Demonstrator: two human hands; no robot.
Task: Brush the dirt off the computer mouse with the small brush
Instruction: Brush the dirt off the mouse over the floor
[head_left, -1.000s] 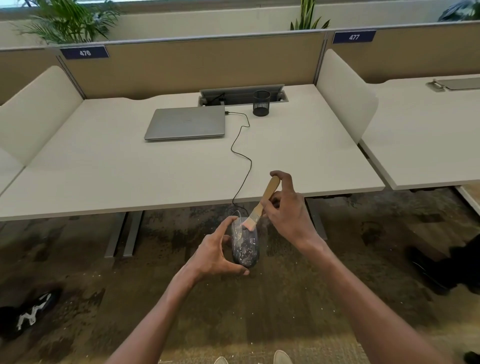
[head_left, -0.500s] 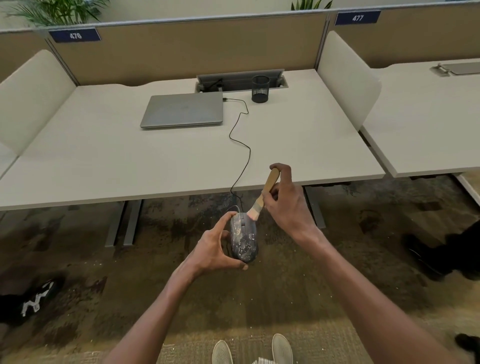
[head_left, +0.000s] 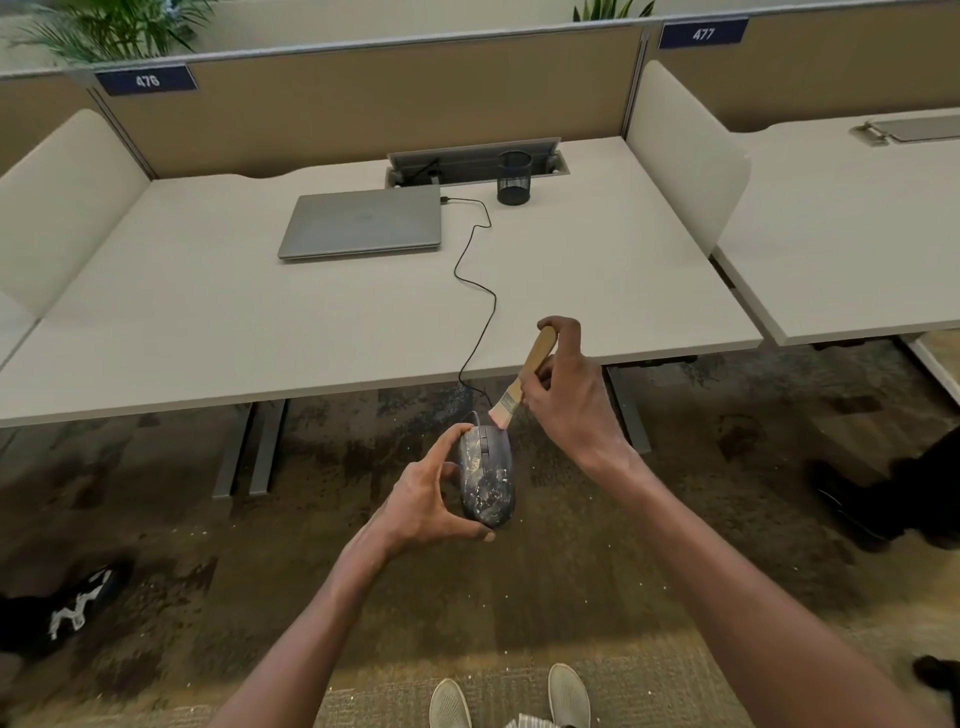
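The mouse (head_left: 487, 480) is dark blue-grey, flecked with pale specks, and its cable (head_left: 474, 291) is black. The brush (head_left: 521, 383) has a tan wooden handle and pinkish bristles. The surface (head_left: 260, 322) is off-white, the laptop (head_left: 362, 222) silver-grey, the mesh cup (head_left: 514, 177) black, the carpet (head_left: 519, 597) mottled brown.

Desk (head_left: 208, 332), pale top: closed grey laptop (head_left: 363, 222), black mesh pen cup (head_left: 514, 178), black cable (head_left: 475, 270) trailing over front edge.
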